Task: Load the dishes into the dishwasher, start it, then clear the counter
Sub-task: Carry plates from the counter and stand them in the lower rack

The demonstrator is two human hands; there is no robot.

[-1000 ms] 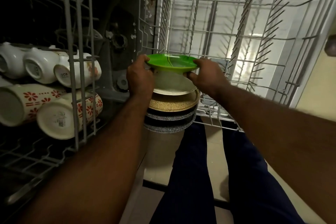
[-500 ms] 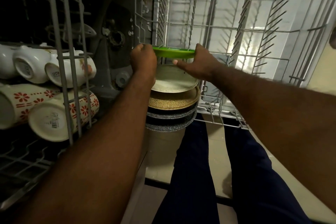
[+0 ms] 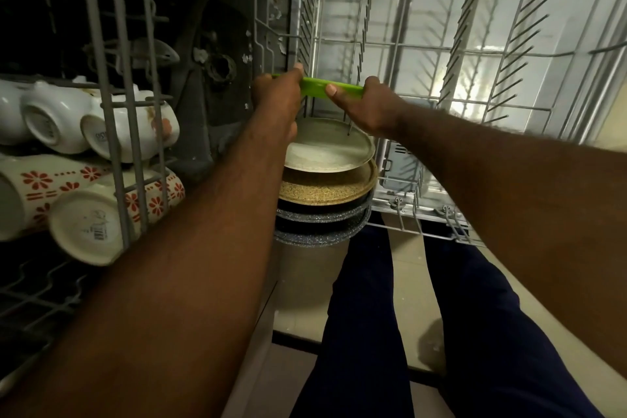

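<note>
From your head camera, both of your hands grasp the green plate (image 3: 314,85) by opposite edges: your left hand (image 3: 276,92) curls round its left rim, and your right hand (image 3: 364,105) pinches the right rim, thumb on the near edge. You see the plate almost edge-on, roughly level, held at the near left corner of the pulled-out lower rack (image 3: 417,210), among its upright wires; whether it touches them you cannot tell. Just below your hands is a stack: a pale plate (image 3: 325,149) on top, a speckled tan plate (image 3: 325,188) under it, then dark speckled plates (image 3: 319,216). To your left, the upper rack (image 3: 134,112) holds white cups (image 3: 47,116) and flowered mugs (image 3: 37,187) lying on their sides. Your dark blue trousers (image 3: 366,316) show below.
</note>
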